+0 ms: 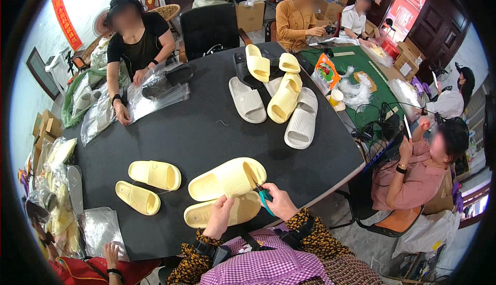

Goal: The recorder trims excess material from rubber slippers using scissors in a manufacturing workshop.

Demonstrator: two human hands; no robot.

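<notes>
a: slide pair (227, 189), pale yellow, stacked at the near table (196, 130) edge, right in front. left hand (218, 217) pinches the lower slide's rim, fingers closed on it. right hand (278, 201) is closed round teal snips (265, 200), tips at the top slide's strap by the toe.

b: how far along?

a: my read only: trimming looks to be in hand on this pair. second yellow pair (147, 184) lies loose just left of it, a thin thread trailing off one. can't tell if those are trimmed.

b: rest of the stock?

a: mid-table heap (274, 96), yellow, cream and a black one, unbagged, well apart from the hands. looks like plenty left.

b: containers?

a: clear bags only. far left a person in black has hands on clear bags (155, 96) with dark slides inside. more filled bags (57, 181) piled at the left edge, pale slides in them. a flat bag (101, 228) lies near left; contents too unclear to call.
</notes>
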